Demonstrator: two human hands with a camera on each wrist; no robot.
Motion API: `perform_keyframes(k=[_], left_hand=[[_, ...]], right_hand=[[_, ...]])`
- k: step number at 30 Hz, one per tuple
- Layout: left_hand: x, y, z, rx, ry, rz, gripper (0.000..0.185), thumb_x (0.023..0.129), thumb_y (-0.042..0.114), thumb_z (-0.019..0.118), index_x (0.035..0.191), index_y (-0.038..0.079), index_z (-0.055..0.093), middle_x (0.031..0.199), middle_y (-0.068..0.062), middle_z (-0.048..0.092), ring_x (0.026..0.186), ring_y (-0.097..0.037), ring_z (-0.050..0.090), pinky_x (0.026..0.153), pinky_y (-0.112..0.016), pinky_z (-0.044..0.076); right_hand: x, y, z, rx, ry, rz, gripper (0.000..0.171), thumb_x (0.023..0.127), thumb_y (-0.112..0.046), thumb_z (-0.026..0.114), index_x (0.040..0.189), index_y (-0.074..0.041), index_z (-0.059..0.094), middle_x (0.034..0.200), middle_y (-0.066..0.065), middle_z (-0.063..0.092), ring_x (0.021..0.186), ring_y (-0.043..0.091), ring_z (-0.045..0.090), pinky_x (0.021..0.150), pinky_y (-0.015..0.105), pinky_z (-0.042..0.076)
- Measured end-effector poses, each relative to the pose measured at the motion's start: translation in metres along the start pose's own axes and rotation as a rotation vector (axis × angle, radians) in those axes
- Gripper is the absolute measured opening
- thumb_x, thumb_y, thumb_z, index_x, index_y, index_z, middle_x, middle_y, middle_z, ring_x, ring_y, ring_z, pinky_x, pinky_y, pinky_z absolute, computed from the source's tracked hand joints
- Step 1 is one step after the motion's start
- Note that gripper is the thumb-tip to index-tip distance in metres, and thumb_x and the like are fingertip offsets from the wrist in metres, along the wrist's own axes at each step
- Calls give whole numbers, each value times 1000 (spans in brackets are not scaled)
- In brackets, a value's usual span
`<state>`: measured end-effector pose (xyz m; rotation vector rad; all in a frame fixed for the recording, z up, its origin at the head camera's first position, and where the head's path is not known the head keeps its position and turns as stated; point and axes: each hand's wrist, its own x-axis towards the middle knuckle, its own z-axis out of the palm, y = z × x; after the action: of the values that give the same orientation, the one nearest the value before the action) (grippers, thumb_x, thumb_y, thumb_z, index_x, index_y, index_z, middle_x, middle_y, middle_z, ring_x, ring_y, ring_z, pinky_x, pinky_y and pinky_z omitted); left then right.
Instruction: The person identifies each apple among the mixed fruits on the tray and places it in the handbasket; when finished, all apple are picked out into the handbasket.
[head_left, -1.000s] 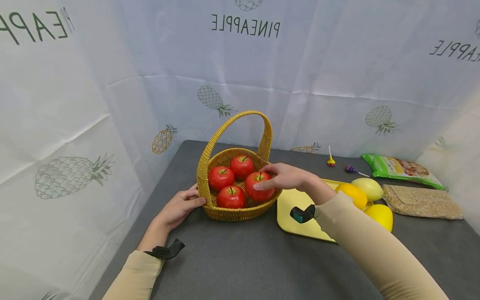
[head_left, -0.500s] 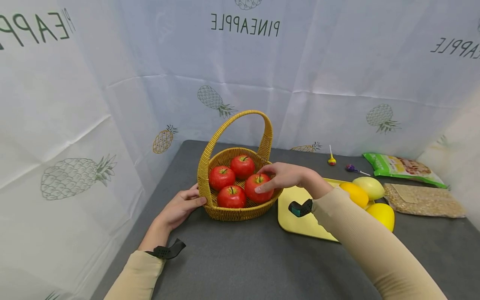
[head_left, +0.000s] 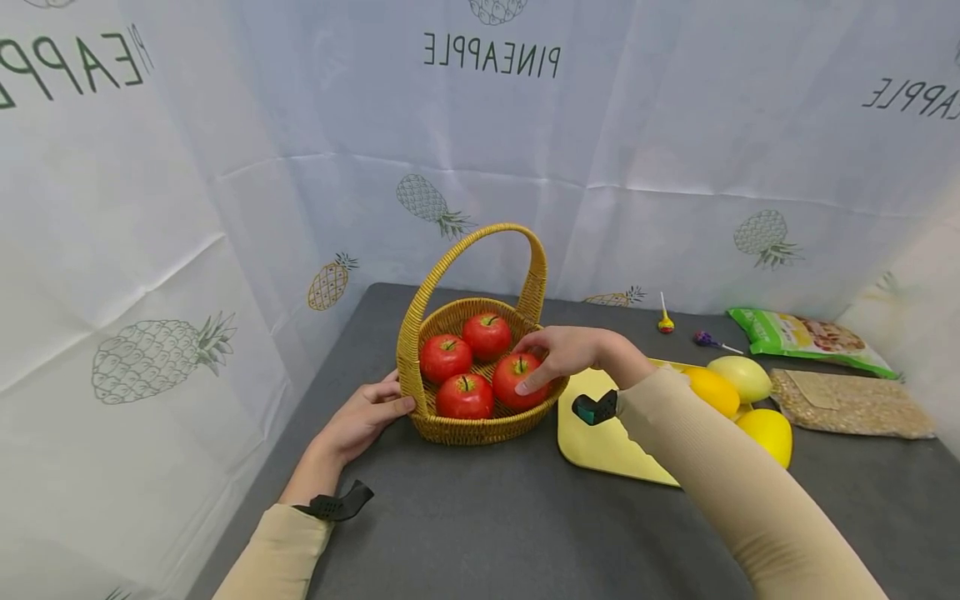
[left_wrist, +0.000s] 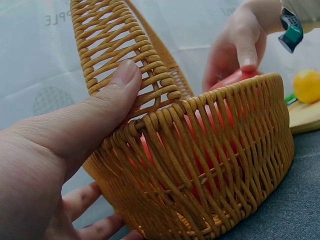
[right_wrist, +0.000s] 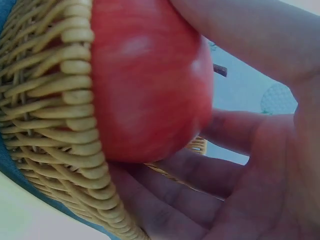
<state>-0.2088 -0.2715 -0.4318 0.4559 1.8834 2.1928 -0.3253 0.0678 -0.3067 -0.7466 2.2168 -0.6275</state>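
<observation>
A wicker basket (head_left: 480, 427) with a tall handle stands on the grey table and holds several red apples. My right hand (head_left: 536, 362) reaches in from the right, and its fingers curl over the front right apple (head_left: 513, 375), which still sits in the basket. The right wrist view shows that apple (right_wrist: 150, 85) pressed against the basket wall (right_wrist: 50, 115), with my fingers wrapped behind it. My left hand (head_left: 367, 414) holds the basket's left side. Its thumb (left_wrist: 100, 117) presses on the base of the handle, above the woven wall (left_wrist: 210, 160).
Just right of the basket lies a yellow tray (head_left: 600, 433) with an orange fruit (head_left: 712, 390) and two yellow fruits (head_left: 741, 377) (head_left: 765, 433). Behind it are two lollipops (head_left: 663, 321) (head_left: 705, 338), a green packet (head_left: 802, 337) and a bag of grain (head_left: 847, 402). A pineapple-print cloth surrounds the table.
My right hand's fingers have settled a little lower round the front right apple, and the wrist has drifted slightly left. The left hand and the basket have stayed in place.
</observation>
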Motion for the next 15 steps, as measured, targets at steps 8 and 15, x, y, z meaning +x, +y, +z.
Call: perform_keyframes(k=[8, 15], left_hand=[[0, -2, -1, 6, -5, 8, 17, 99, 11, 70, 109, 19, 80, 169, -19, 13, 155, -34, -2, 106, -22, 41], [2, -4, -2, 8, 4, 7, 18, 99, 10, 69, 107, 20, 80, 168, -19, 14, 155, -34, -2, 106, -21, 41]], right_hand=[[11, 2, 2, -18, -18, 19, 73, 84, -40, 85, 143, -10, 55, 131, 5, 57, 123, 26, 50, 100, 43, 48], [17, 0, 2, -56, -20, 17, 68, 83, -37, 86, 140, -13, 58, 129, 3, 58, 121, 25, 51, 97, 41, 50]])
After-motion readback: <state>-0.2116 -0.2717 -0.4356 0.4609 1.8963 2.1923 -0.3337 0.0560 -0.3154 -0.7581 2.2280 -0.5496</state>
